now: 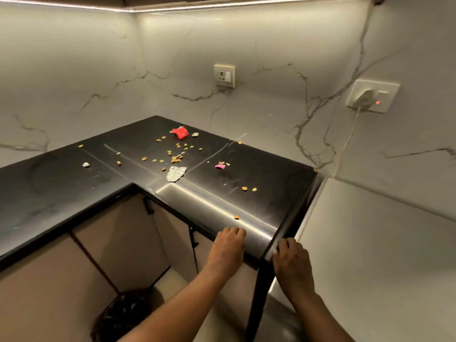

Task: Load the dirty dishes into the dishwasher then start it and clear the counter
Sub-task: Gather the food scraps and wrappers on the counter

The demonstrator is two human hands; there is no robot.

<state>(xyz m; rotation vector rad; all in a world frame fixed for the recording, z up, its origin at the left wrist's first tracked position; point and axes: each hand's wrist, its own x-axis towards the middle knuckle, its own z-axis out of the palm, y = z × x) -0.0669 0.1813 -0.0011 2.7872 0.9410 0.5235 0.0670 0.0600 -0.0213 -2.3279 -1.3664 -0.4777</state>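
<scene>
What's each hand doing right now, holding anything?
Left hand: empty, fingers curled on the counter's front edge.
Right hand: empty, fingers resting on the counter's end corner.

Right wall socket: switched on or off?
On. The right wall socket has a plug seated in it, and a red indicator light glows beside the plug.
</scene>
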